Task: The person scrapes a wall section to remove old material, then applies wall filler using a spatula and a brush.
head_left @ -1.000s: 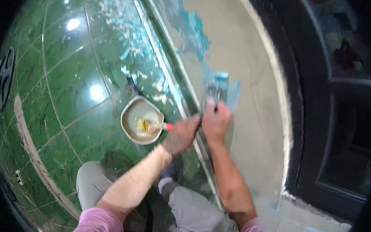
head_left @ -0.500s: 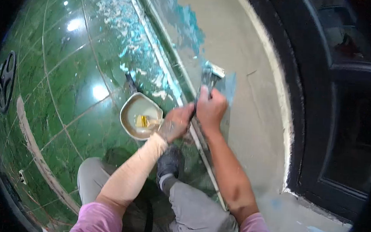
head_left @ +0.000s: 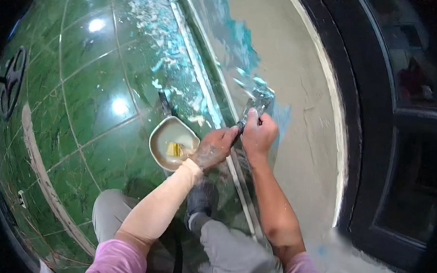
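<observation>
Green floor [head_left: 100, 76]: glossy, paint flakes [head_left: 148, 21] strewn along its right edge; a foot could skid on them.

Pan [head_left: 154, 150] near that edge, brush [head_left: 174, 149] inside. Left wrist overlaps the pan's right rim in view; contact can't be told. A knock there could tip it.

Left hand [head_left: 214, 148]: fingers wrapped around the tail of the scraper handle.

Scraper [head_left: 263, 95]: beyond the floor's right edge, tilted, blade at the wall [head_left: 304, 156], scrapings heaped on it. Too steep an angle could gouge the wall; scrapings could drop.

Right hand [head_left: 260, 135]: clenched round the handle near the blade; a sudden slip could graze knuckles.
</observation>
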### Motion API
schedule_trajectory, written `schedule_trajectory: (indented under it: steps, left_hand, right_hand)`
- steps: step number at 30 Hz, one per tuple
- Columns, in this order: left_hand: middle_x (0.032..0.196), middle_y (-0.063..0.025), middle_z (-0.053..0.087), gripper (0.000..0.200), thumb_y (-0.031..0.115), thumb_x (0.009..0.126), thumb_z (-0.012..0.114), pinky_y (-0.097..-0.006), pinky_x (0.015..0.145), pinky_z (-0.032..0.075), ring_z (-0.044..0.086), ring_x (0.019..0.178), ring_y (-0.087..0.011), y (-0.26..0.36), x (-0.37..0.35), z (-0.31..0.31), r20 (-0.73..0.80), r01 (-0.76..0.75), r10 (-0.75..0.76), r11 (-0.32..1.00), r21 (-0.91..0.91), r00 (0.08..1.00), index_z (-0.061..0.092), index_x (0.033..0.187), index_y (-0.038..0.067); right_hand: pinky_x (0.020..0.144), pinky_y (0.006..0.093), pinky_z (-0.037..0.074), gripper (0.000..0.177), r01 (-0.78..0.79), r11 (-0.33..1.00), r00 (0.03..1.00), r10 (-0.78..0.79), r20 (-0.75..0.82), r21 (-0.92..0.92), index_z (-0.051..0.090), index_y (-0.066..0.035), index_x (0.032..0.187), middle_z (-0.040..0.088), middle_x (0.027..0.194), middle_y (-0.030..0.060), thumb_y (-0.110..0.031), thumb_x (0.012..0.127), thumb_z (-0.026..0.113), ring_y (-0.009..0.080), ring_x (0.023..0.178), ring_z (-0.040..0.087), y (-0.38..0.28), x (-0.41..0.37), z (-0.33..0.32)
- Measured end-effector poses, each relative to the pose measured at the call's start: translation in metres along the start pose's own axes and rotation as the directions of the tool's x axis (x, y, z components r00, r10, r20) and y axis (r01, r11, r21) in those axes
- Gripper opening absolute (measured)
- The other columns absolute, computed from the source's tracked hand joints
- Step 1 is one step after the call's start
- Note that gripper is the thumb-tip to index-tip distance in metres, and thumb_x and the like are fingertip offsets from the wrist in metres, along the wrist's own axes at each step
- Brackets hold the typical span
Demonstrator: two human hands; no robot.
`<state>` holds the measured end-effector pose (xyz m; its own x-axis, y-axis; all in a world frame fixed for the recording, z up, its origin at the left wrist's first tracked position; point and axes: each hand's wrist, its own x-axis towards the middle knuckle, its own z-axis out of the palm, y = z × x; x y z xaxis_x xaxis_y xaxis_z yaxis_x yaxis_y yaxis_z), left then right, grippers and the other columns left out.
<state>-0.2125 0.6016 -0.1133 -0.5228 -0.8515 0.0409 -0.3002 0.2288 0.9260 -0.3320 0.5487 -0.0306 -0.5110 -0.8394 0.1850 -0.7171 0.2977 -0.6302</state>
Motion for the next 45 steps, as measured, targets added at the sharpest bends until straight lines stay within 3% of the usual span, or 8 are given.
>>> schedule_trajectory:
  steps: [11,16,26,28,33,42,44,45]
  left_hand:
    - [0.095,-0.0222,0.065,0.027,0.008,0.090,0.050,-0.0413,0.075,0.053,0.065,0.091,-0.0380,0.025,0.030,-0.024,0.009,0.170,-0.175,0.944,-0.284,0.985,0.055,0.115,-0.002]
    - [0.086,-0.0217,0.063,0.021,0.006,0.090,0.050,-0.0476,0.072,0.051,0.063,0.083,-0.0398,0.007,0.029,-0.014,-0.261,-0.284,0.302,0.953,0.106,0.917,0.056,0.109,0.001]
    - [0.093,-0.0247,0.066,0.050,0.042,0.100,0.039,-0.0422,0.079,0.050,0.064,0.092,-0.0401,0.010,0.062,-0.053,-0.172,-0.063,0.040,0.989,-0.130,0.984,0.067,0.089,0.001]
    - [0.093,-0.0252,0.066,0.047,0.038,0.101,0.039,-0.0440,0.077,0.050,0.064,0.090,-0.0415,0.044,0.074,-0.116,0.274,0.522,-0.446,0.770,-0.368,0.852,0.066,0.091,0.001]
    - [0.096,-0.0265,0.064,0.021,0.008,0.092,0.046,-0.0493,0.075,0.051,0.063,0.088,-0.0443,0.009,0.072,-0.071,-0.109,-0.209,0.221,0.972,0.110,0.969,0.056,0.110,0.002]
    - [0.075,-0.0240,0.061,0.045,0.040,0.100,0.046,-0.0389,0.064,0.048,0.063,0.077,-0.0369,0.042,0.077,-0.136,0.376,0.649,-0.531,0.588,-0.483,0.760,0.065,0.093,0.000]
    - [0.077,-0.0197,0.061,0.028,0.014,0.090,0.059,-0.0418,0.060,0.049,0.062,0.069,-0.0334,-0.004,0.068,-0.079,-0.128,-0.379,0.402,0.910,0.168,0.907,0.057,0.113,-0.003]
    - [0.081,-0.0202,0.062,0.035,0.009,0.086,0.059,-0.0427,0.062,0.050,0.063,0.071,-0.0352,0.009,0.062,-0.083,0.002,-0.140,0.140,0.989,-0.057,0.990,0.053,0.119,-0.003]
  right_hand:
    - [0.048,0.0426,0.039,0.034,0.092,0.991,0.995,-0.088,-0.044,0.095,0.053,0.002,0.061,0.051,0.055,0.0210,-0.019,0.085,0.064,0.0307,0.045,0.051,0.011,0.001,-0.003]
    - [0.046,0.0426,0.034,0.037,0.093,0.994,0.994,-0.090,-0.060,0.055,0.048,0.001,0.058,0.046,0.053,0.0220,-0.019,0.085,0.064,0.0343,0.045,0.044,-0.022,0.023,0.002]
    - [0.047,0.0428,0.033,0.036,0.144,0.986,0.989,-0.142,-0.039,0.083,0.050,0.002,0.061,0.045,0.053,0.0208,-0.020,0.087,0.062,0.0296,0.045,0.043,-0.037,0.035,0.007]
    - [0.048,0.0428,0.035,0.033,0.112,0.993,0.992,-0.110,-0.057,0.035,0.054,0.003,0.064,0.049,0.054,0.0205,-0.020,0.087,0.061,0.0274,0.046,0.047,-0.033,0.031,0.015]
    - [0.049,0.0423,0.037,0.033,0.141,0.990,0.986,-0.140,-0.089,0.010,0.054,0.003,0.063,0.051,0.055,0.0214,-0.019,0.086,0.061,0.0314,0.047,0.051,-0.063,0.058,0.015]
    - [0.049,0.0413,0.038,0.028,0.086,0.992,0.994,-0.079,-0.079,0.087,0.058,0.004,0.065,0.053,0.055,0.0200,-0.016,0.085,0.062,0.0274,0.046,0.049,-0.060,0.042,0.026]
    - [0.049,0.0429,0.036,0.032,0.096,0.993,0.993,-0.092,-0.071,0.063,0.055,0.004,0.063,0.051,0.055,0.0216,-0.018,0.085,0.062,0.0313,0.047,0.049,-0.050,0.032,0.019]
    - [0.049,0.0436,0.036,0.033,0.084,0.995,0.995,-0.080,-0.067,0.059,0.054,0.004,0.062,0.051,0.055,0.0221,-0.018,0.085,0.062,0.0326,0.047,0.048,-0.051,0.028,0.014]
